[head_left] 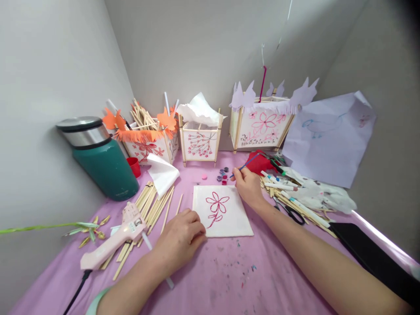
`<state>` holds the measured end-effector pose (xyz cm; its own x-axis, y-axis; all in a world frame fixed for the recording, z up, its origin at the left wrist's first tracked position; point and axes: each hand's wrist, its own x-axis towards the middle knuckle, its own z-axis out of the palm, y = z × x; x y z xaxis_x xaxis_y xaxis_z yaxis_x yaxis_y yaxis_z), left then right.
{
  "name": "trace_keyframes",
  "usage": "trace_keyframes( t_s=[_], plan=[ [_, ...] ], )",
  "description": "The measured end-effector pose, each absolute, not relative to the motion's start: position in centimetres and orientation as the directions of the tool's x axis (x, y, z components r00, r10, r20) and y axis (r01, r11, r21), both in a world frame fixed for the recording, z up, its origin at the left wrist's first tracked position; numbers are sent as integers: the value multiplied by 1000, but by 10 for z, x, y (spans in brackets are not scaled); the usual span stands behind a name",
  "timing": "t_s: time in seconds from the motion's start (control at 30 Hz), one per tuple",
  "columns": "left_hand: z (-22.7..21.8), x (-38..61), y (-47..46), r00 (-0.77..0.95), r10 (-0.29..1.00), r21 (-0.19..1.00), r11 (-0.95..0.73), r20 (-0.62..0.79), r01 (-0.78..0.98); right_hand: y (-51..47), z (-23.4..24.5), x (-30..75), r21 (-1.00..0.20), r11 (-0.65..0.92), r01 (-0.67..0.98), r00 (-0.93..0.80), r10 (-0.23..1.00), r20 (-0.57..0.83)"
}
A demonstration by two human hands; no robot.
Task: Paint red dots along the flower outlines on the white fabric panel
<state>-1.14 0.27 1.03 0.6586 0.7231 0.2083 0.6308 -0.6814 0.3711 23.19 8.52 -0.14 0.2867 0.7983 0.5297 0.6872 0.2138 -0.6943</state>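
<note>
A square white panel (234, 213) lies flat on the purple cloth, with a red flower, stem and leaves painted on it. Curled fingers of my left hand (183, 234) rest closed at the panel's left edge, holding it against the cloth. My right hand (247, 186) pinches a thin blue paintbrush (248, 162) just beyond the panel's upper right corner. The brush's lower end is near several small paint pots (224, 177), some dark and some red. A pink round cap (204, 176) sits left of them.
A pink glue gun (113, 245) and wooden sticks (152, 205) lie left. Behind stand a green bottle (105, 166) and decorated box frames (201, 144). Scissors (290, 212), white markers (278, 186) and a black flat object (367, 253) are right, near my right forearm.
</note>
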Motion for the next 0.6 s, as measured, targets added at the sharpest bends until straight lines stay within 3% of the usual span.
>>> trace_keyframes(
  t_s=[0.1, 0.6],
  plan=[
    [12, -12, 4, 611, 769, 384, -631, 189, 674, 93, -8, 231, -590, 205, 781, 248, 765, 594],
    [9, -14, 7, 614, 780, 400, -605, 123, 688, 96, -21, 232, -525, 186, 830, 202, 779, 594]
  ],
)
